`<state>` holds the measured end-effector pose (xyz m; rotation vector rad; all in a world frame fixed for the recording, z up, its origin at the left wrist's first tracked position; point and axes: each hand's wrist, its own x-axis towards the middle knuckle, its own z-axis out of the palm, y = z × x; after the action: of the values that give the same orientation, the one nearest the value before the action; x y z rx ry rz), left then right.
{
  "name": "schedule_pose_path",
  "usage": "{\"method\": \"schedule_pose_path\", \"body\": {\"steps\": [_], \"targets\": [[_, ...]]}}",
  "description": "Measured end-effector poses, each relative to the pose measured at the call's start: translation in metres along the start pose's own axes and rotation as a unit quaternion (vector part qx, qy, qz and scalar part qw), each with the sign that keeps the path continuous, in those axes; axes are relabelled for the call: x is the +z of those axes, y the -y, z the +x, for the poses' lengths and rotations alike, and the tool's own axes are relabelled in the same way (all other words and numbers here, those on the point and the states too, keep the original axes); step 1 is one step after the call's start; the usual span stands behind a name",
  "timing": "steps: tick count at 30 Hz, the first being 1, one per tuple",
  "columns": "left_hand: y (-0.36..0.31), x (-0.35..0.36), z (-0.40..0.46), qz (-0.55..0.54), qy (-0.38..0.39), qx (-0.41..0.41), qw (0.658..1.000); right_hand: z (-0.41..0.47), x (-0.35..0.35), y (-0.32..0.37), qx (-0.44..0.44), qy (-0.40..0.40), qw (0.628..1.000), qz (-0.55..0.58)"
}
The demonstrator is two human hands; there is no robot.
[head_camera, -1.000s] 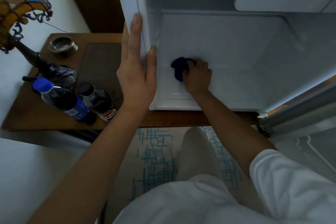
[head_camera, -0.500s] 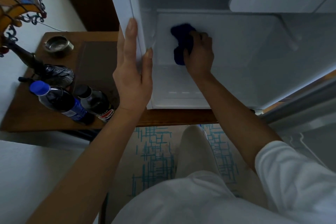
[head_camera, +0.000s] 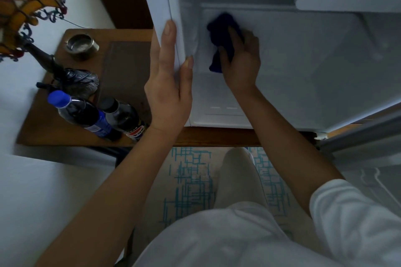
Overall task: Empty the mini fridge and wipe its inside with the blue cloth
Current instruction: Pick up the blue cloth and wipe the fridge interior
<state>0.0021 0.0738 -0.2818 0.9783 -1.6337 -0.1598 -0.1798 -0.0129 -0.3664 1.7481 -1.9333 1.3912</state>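
The white mini fridge [head_camera: 314, 67] stands open on a wooden table, its inside bare. My right hand [head_camera: 240, 58] is inside it, gripping the dark blue cloth [head_camera: 221, 34] and pressing it on the fridge floor near the back left corner. My left hand [head_camera: 169, 84] lies flat with straight fingers against the fridge's left front edge, thumb on the inner side. Two dark soda bottles [head_camera: 86, 115] [head_camera: 123, 119] lie on the table left of the fridge.
On the wooden table [head_camera: 54, 128] stand a stained-glass lamp [head_camera: 23, 13] and a small metal ashtray [head_camera: 81, 45]. The fridge door [head_camera: 368, 136] hangs open at right. Below are my knee and a patterned rug [head_camera: 191, 180].
My right hand pushed the cloth from the front of the fridge floor toward the back, then stayed near the back left corner. My left hand kept its place on the fridge edge.
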Motion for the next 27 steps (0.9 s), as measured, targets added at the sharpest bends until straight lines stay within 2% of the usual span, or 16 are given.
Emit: {"method": "schedule_pose_path", "body": {"steps": [2,9,13,19,22,24,25,27], "targets": [[-0.001,-0.001,0.001,0.002,0.002,-0.001,1.0,0.01,0.005,0.01,-0.009,0.009,1.0,0.013],[-0.001,-0.002,0.002,-0.002,0.014,0.006,1.0,-0.025,0.031,-0.002,-0.027,0.144,0.986,-0.086],[0.003,0.0,-0.001,0.005,0.006,-0.003,1.0,-0.052,0.035,-0.011,-0.033,0.235,0.963,-0.129],[-0.001,0.0,-0.001,0.009,0.008,-0.015,1.0,-0.043,0.024,-0.012,0.011,0.356,0.926,-0.124],[-0.002,-0.002,0.0,0.01,0.008,-0.014,1.0,-0.026,0.014,-0.007,0.07,0.412,0.902,-0.108],[-0.005,-0.003,0.001,0.006,0.018,-0.021,1.0,-0.019,0.005,-0.006,0.127,0.404,0.904,-0.055],[-0.007,-0.004,0.002,0.005,0.021,-0.024,0.999,-0.018,0.001,-0.005,0.141,0.365,0.92,-0.023],[-0.008,-0.004,0.002,0.002,0.018,-0.024,1.0,-0.017,-0.008,-0.003,0.114,0.233,0.965,0.027]]}}
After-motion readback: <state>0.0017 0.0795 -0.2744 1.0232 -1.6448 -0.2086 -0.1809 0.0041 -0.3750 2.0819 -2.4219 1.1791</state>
